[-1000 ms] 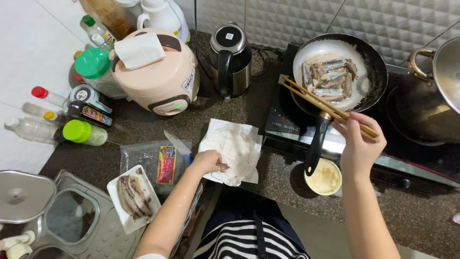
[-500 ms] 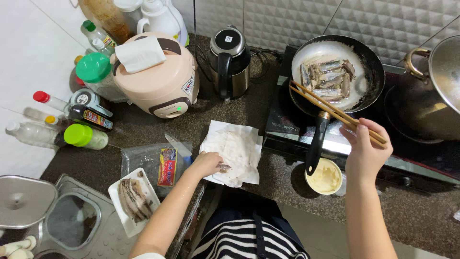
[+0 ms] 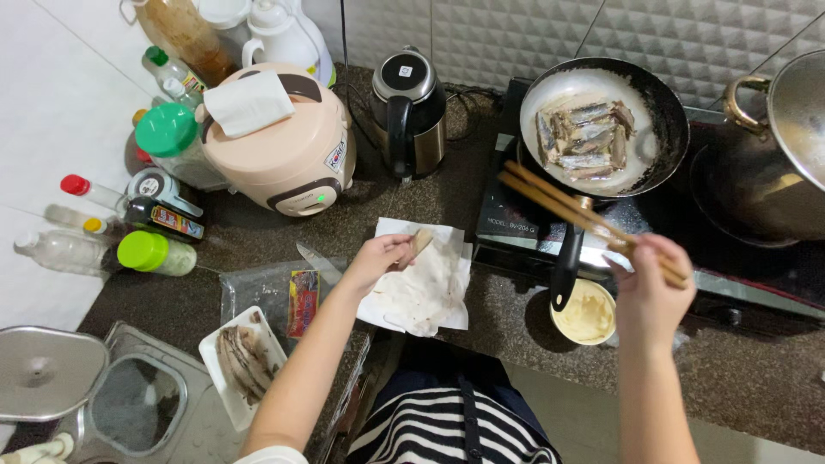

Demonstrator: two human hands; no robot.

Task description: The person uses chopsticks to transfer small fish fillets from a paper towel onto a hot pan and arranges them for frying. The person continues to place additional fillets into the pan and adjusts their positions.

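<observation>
My left hand (image 3: 381, 257) pinches a small pale piece of food over a crumpled white paper towel (image 3: 425, 283) on the dark counter. My right hand (image 3: 649, 288) is closed around long wooden chopsticks (image 3: 571, 206) whose tips point up-left, near the rim of a dark frying pan (image 3: 666, 112). Several fish pieces (image 3: 583, 140) lie in the pan on the black stove (image 3: 507, 206). The pan's handle (image 3: 565, 268) points toward me. Under the handle stands a small bowl of pale batter (image 3: 585, 311).
A white tray of raw fish (image 3: 241, 361) and a plastic bag (image 3: 266, 292) lie at the left. Behind stand a beige rice cooker (image 3: 288, 146), a kettle (image 3: 410, 112), and several bottles (image 3: 146, 215). A steel pot (image 3: 778, 146) sits at the right; a sink (image 3: 129, 404) lies bottom left.
My left hand has lifted a small piece off the paper towel. My right hand with the chopsticks has drifted down and right, slightly away from the pan.
</observation>
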